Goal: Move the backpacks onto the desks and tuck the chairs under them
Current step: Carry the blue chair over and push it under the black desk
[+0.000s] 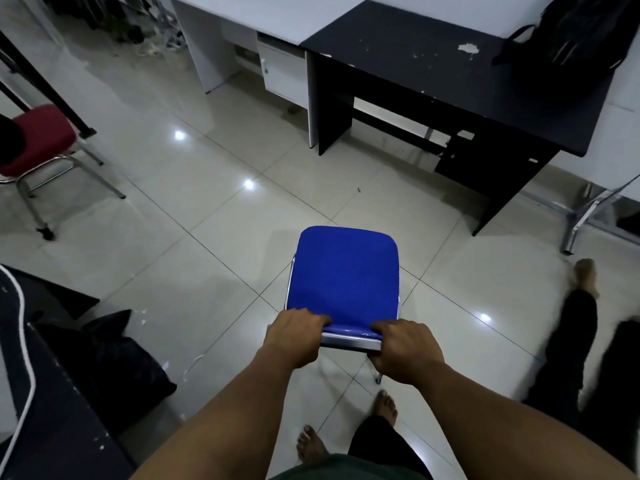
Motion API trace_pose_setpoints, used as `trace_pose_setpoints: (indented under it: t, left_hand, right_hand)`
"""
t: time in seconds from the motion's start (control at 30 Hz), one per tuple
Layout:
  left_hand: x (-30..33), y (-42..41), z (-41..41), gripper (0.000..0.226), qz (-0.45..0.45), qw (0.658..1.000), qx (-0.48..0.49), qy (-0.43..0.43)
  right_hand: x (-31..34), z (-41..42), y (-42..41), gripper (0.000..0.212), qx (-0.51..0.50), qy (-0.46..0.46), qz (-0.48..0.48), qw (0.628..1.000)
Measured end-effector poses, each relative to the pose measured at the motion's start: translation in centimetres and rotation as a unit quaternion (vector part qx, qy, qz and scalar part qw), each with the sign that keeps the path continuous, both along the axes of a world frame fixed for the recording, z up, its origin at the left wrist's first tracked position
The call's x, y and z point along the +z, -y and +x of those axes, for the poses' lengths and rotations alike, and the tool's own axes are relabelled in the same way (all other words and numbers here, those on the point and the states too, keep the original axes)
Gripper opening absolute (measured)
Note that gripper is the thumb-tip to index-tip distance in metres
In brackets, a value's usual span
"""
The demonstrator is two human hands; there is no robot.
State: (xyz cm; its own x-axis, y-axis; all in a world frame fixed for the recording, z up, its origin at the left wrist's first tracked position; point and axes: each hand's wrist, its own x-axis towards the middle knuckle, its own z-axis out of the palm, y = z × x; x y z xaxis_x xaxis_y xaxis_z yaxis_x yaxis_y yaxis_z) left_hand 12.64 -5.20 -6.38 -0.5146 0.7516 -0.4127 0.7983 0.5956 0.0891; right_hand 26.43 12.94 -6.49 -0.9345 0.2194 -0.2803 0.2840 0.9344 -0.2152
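Observation:
A blue padded chair (344, 271) with a metal frame stands on the tiled floor in front of me, facing the black desk (450, 74). My left hand (296, 336) and my right hand (405, 349) both grip the top of its backrest, one at each end. A black backpack (575, 32) lies on the desk's far right corner. The chair is about a tile's length short of the desk's opening.
A white desk (242, 15) with a drawer unit adjoins the black desk on the left. A red chair (38, 140) stands at far left. A black bag (117, 358) lies on the floor at lower left beside a dark table (52, 410). Another person's legs (575, 348) are at right.

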Motion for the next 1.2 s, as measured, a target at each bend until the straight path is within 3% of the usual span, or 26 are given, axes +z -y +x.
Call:
trace_pose_setpoints:
  t: [0.43, 0.8, 1.2]
  left_hand:
    - [-0.2, -3.3, -3.5, 0.05, 0.026, 0.999, -0.001, 0.024]
    - [0.5, -8.5, -9.1, 0.042, 0.041, 0.999, 0.026, 0.001]
    - [0.0, -12.1, -14.3, 0.05, 0.026, 0.999, 0.025, 0.0]
  right_hand:
    - [-0.4, -3.4, -4.0, 0.045, -0.001, -0.008, 0.008, 1.0]
    - [0.8, -9.7, -8.8, 0.038, -0.004, -0.019, 0.027, 0.999]
    - [0.4, -15.1, -13.1, 0.038, 0.012, -0.019, 0.018, 1.0]
